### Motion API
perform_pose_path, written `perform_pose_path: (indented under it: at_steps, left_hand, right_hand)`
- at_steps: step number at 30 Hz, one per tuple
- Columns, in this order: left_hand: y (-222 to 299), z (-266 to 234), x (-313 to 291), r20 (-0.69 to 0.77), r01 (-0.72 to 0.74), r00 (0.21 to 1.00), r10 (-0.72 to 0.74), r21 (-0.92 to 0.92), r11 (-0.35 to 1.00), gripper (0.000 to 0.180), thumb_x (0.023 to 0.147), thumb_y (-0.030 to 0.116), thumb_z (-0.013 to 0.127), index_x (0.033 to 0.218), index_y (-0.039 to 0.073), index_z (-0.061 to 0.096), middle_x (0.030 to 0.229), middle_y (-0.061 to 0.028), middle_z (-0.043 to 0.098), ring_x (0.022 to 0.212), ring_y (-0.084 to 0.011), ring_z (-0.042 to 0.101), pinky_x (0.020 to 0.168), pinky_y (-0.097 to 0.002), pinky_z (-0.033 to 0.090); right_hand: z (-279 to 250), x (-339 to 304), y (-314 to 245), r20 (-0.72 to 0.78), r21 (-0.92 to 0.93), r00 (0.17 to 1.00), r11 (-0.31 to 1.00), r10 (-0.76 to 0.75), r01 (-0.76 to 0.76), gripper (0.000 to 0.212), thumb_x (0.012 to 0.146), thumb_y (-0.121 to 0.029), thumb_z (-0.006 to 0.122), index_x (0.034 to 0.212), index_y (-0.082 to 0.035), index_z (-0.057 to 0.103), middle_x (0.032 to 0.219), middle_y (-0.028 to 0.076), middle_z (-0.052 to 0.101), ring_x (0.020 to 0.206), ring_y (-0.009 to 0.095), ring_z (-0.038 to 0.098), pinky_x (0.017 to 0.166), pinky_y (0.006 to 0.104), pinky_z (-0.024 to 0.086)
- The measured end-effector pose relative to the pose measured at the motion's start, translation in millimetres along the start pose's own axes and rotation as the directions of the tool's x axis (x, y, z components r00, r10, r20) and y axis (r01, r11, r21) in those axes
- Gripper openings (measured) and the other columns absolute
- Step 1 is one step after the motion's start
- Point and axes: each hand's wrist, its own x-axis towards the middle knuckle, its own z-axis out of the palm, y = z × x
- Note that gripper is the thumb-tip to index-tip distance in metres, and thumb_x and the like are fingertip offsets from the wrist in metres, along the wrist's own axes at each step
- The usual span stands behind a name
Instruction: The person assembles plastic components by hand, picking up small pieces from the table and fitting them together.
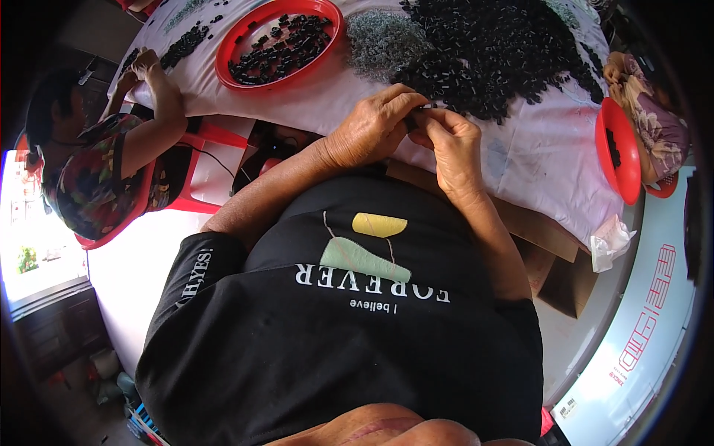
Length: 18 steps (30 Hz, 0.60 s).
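Note:
My left hand (374, 125) and my right hand (455, 146) meet over the near edge of the cloth-covered table (520, 160). Between their pinched fingertips is a small black plastic piece (414, 119), mostly hidden by the fingers. Just beyond my hands spreads a large heap of small black plastic pieces (498, 59). To the left of that heap, and touching it, lies a pile of small silvery metal parts (383, 46).
A red basin (222, 59) holding black pieces stands left of the piles. One person (89, 160) works at far left, another (647, 119) at right beside a red basin (631, 160). Cardboard boxes (532, 249) sit under the table; a white plastic bag (611, 244) hangs at its right corner.

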Motion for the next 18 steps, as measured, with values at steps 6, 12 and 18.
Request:
perform_pose_path:
  at_steps: [6, 12, 18]
  left_hand:
    - [-3.2, 4.7, 0.8, -0.077, -0.06, 0.995, 0.061, 0.01, 0.998, 0.041, 0.065, -0.008, 0.053, 0.105, 0.0, 0.058, 0.098, -0.0155, 0.061, 0.082, -0.0334, 0.063, 0.07, -0.0381, 0.054]
    - [-5.8, 5.4, -2.8, -0.096, -0.045, 0.994, 0.048, 0.036, 0.998, 0.041, 0.063, -0.007, 0.054, 0.103, 0.001, 0.059, 0.098, -0.0147, 0.062, 0.082, -0.0334, 0.063, 0.07, -0.0386, 0.054]
    - [-4.8, 4.3, -1.0, -0.083, -0.038, 0.996, 0.039, 0.023, 0.999, 0.041, 0.063, -0.007, 0.055, 0.103, 0.001, 0.058, 0.097, -0.0145, 0.061, 0.084, -0.0333, 0.063, 0.072, -0.0377, 0.053]
  right_hand:
    - [1.8, 0.0, -0.8, -0.037, 0.072, 0.999, 0.997, 0.011, -0.008, 0.012, 0.086, -0.003, 0.061, 0.093, 0.003, 0.068, 0.085, 0.007, 0.068, 0.073, 0.011, 0.064, 0.066, 0.0233, 0.054]
    - [2.7, 0.0, 4.1, -0.018, 0.09, 0.998, 0.994, 0.058, -0.056, 0.015, 0.089, -0.005, 0.058, 0.101, 0.001, 0.065, 0.094, 0.007, 0.067, 0.078, 0.012, 0.064, 0.069, 0.0247, 0.054]
    - [4.0, 1.0, 4.6, -0.028, 0.123, 0.999, 0.992, 0.024, -0.02, 0.014, 0.087, -0.001, 0.059, 0.098, 0.002, 0.066, 0.089, 0.008, 0.068, 0.076, 0.012, 0.065, 0.068, 0.0241, 0.055]
